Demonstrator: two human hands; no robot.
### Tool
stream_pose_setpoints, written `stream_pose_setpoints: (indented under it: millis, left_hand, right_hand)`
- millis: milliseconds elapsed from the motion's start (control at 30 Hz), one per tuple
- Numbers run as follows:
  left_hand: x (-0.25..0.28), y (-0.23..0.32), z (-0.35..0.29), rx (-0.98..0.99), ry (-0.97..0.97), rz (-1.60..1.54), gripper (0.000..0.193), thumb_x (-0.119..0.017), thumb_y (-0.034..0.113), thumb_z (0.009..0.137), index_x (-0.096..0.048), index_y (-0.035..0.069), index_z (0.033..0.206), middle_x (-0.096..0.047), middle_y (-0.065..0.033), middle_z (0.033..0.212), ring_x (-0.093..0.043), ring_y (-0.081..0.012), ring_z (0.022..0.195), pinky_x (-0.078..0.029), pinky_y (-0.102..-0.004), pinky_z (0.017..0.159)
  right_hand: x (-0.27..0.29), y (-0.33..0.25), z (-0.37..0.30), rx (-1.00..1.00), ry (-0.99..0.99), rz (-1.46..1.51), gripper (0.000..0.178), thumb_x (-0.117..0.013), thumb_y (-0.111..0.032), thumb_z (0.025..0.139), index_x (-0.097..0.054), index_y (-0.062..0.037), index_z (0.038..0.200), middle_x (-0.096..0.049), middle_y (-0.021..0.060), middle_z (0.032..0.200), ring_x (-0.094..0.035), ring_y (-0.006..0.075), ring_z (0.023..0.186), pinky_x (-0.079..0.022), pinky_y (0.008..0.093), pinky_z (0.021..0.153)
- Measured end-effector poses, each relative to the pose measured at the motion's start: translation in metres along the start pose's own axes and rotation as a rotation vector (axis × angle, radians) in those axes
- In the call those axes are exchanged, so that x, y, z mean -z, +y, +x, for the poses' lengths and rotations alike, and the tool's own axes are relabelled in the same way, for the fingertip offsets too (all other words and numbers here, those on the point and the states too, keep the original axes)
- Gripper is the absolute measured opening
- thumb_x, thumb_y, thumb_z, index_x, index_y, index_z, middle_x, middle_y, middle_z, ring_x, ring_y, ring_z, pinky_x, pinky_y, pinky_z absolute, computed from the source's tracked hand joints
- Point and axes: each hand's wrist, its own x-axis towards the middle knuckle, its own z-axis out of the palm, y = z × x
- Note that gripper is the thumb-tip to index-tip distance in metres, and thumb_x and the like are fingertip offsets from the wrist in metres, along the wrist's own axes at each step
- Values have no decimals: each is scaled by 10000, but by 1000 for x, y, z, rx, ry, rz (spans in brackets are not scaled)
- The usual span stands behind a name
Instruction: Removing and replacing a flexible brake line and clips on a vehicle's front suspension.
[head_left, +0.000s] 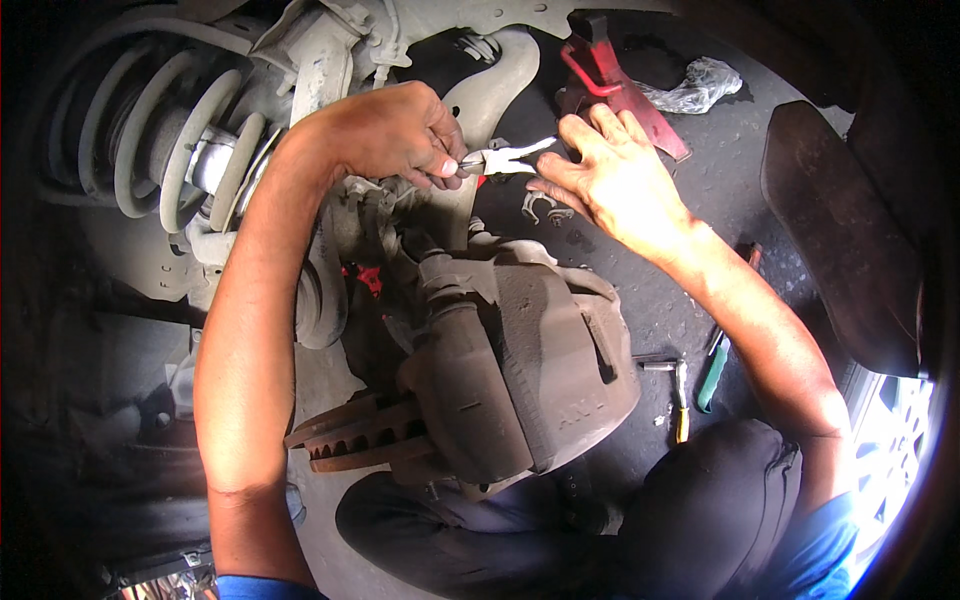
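Note:
A small pair of pliers (497, 160) with pale handles lies between my two hands, above the brake caliper. My left hand (400, 135) pinches its dark jaw end between thumb and fingers; any small part there is hidden. At the handles is my right hand (615, 175), its fingers curled and thumb beneath, closed about the handle ends as far as I can see. Below both hands the rusty brake caliper (520, 350) sits over the brake disc (370, 435). Behind the pliers is a pale curved suspension arm (497, 85).
A coil spring (180, 145) stands at the left. On the dark floor are a red stand (625, 90), crumpled clear plastic (705, 85), a green-handled tool (713, 375) and a ratchet (681, 395). A dark panel (840, 230) and a wheel (895, 440) flank the right side.

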Motion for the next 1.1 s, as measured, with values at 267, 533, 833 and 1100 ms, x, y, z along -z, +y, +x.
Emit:
stream_pose_setpoints:
  millis: [267,533,833,1100]
  left_hand:
    - [0,0,-1,-6,-14,-24,323,-700,51,866,-684,-144,1123,-759,-213,1007,-753,-238,945,-613,-335,854]
    - [0,0,-2,-23,-3,-13,335,-710,72,853,-698,-138,1114,-763,-208,1014,-751,-227,929,-608,-329,859]
    - [3,-1,0,10,-29,18,329,-715,92,884,-693,-121,1133,-761,-193,1002,-743,-219,929,-606,-331,854]
    - [-1,2,3,56,-1,156,295,-665,70,948,-682,-128,1166,-758,-195,1045,-744,-227,925,-603,-331,856]
  right_hand:
    - [3,0,3,-4,-45,7,198,-728,-328,875,-709,-147,951,-548,66,974,-570,271,972,-486,438,841]
    - [4,4,5,28,-37,28,194,-722,-316,873,-692,-133,931,-565,45,917,-602,242,876,-530,406,741]
    - [2,7,3,5,-31,32,288,-712,-284,882,-637,-114,1103,-576,63,925,-637,253,898,-582,412,780]
    - [-6,5,3,12,-27,-69,386,-737,-333,871,-623,-97,1154,-597,78,938,-650,232,862,-577,369,718]
